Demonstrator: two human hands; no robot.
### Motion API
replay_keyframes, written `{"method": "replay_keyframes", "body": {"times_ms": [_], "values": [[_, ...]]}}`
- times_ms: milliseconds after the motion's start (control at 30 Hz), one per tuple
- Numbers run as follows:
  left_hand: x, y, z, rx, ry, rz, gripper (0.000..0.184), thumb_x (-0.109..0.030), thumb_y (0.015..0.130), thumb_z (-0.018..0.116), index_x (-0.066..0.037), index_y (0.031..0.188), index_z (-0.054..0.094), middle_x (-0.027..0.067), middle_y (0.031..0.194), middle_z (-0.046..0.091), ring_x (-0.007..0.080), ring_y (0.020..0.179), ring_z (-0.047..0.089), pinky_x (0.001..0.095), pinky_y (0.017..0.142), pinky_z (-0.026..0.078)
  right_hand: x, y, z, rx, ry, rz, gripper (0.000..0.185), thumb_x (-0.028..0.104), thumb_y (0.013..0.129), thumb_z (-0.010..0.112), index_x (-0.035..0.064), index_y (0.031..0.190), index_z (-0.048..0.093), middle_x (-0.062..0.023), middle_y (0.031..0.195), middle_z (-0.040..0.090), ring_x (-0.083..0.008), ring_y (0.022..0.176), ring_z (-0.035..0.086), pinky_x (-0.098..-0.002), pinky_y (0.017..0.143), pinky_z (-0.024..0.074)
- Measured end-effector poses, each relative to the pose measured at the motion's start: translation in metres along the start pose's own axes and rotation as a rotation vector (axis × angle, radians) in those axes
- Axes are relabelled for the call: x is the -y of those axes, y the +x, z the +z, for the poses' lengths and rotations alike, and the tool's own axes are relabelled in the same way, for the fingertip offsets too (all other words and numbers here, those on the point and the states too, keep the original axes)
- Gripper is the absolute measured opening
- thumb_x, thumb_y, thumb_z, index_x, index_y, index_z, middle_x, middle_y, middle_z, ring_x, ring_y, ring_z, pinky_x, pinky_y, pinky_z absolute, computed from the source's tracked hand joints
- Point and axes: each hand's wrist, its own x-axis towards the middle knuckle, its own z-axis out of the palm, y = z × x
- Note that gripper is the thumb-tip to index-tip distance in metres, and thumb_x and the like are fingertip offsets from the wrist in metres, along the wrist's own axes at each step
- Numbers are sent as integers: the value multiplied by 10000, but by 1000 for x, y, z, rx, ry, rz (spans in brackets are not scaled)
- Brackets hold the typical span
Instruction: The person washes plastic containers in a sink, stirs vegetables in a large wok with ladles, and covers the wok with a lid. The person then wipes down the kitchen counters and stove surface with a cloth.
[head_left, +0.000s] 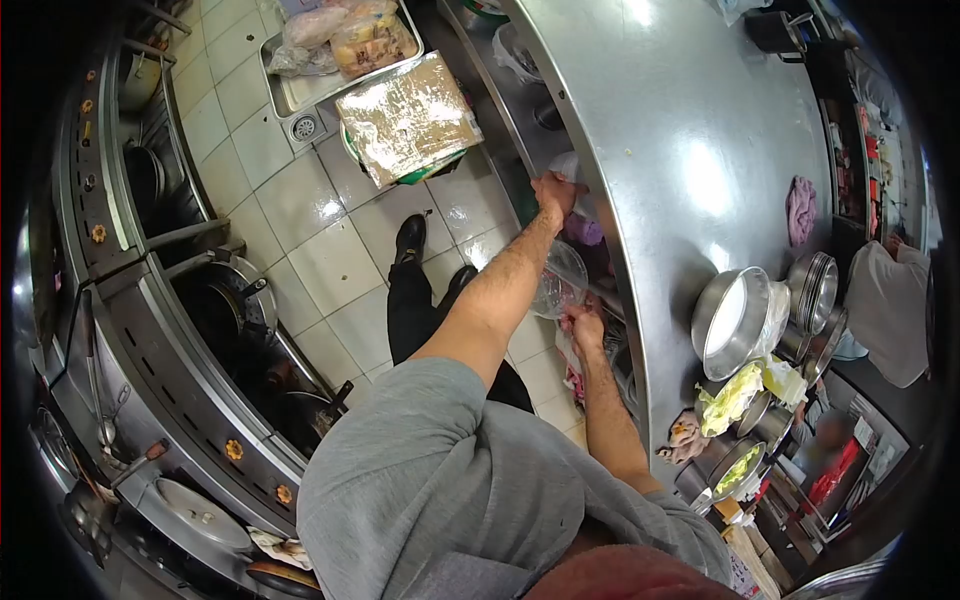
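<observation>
The clear plastic container (562,278) lies at six o'clock from the left hand (556,196), whose hold is unclear, and eleven o'clock from the right hand (584,325), pinching its rim.

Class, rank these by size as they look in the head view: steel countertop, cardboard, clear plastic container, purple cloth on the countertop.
1. Steel countertop
2. Cardboard
3. Clear plastic container
4. Purple cloth

A worktop (660,110) fills the upper right, a bowl (757,310) and cloth (800,210) on its right side; left of its edge, mid-frame, is a plastic container (560,280). Above left, cardboard (410,115) lies beside a tray (288,95) of bagged food (372,45). A stove (165,330) lines the left.
</observation>
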Motion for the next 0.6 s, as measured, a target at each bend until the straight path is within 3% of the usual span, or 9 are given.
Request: {"method": "replay_keyframes", "body": {"times_ms": [133,200,300,333,367,467,600], "values": [[6,3,-9,131,-114,27,126,-32,647,584,9,751,526,82,706,529,186,701,524,319,593,435,10,9,9,35,16,-25,445,-66,732,535,5,1147,392,-62,723,530,-129,512,502,-235,414,405],[8,7,-12,14,-187,77,215,-2,613,648,-13,745,479,50,687,502,147,637,478,314,529,403,21,12,16,21,11,-12,452,-71,734,530,3,1154,381,-65,733,525,-128,519,503,-231,413,405],[1,10,-30,71,-232,56,327,-15,591,721,-35,772,449,42,685,487,139,584,456,309,487,383,37,16,28,21,38,44,477,-83,738,516,24,1175,358,-77,762,516,-128,527,501,-229,411,411],[-6,12,-38,103,-268,-23,434,-98,498,805,-9,781,489,125,870,513,251,795,527,360,683,448,40,19,31,2,64,34,482,-90,740,508,40,1178,353,-83,768,514,-130,527,499,-231,412,416],[-13,12,-47,100,-268,-26,434,-98,498,805,-9,781,489,125,870,513,251,795,527,360,683,448,42,22,34,-17,88,25,489,-96,741,500,55,1180,347,-89,774,513,-133,526,498,-232,412,420],[-33,14,-71,194,-383,-71,408,-57,538,755,-53,802,444,29,781,457,171,650,518,325,529,450,34,50,33,-55,40,-48,503,-93,743,499,80,1188,340,-90,784,512,-136,524,500,-235,413,427],[-66,-3,-106,242,-684,-146,391,-53,599,722,-83,832,410,22,790,471,149,677,525,284,545,459,52,67,43,-96,126,-60,520,-86,739,508,84,1195,326,-86,754,510,-141,511,494,-248,415,427]]}}
